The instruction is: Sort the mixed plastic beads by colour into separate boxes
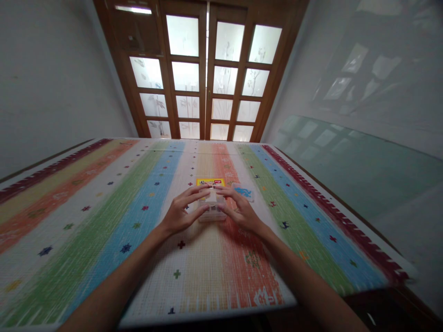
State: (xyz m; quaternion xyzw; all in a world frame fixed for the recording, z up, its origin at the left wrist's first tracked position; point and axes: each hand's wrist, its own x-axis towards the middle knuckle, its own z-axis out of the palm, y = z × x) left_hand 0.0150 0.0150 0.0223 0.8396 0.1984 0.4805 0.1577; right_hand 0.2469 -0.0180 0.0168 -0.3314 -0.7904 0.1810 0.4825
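Observation:
Near the middle of the cloth, my left hand [183, 208] and my right hand [241, 207] face each other with curved fingers. Between their fingertips is a small whitish block [211, 197], gripped from both sides; its exact kind is too small to tell. Below it lies a clear plastic case [212, 216], partly covered by the hands. A yellow card or pack [210, 181] with dark and red print shows just behind the fingertips. To the right of my right hand's fingers lies a clear flat piece with a blue figure [243, 192].
A striped, patterned cloth [148, 221] covers the table. A pale green glass panel [346, 161] leans along the right wall. Wooden doors with frosted panes [187, 76] stand beyond the table's far edge, and a white wall [51, 74] rises on the left.

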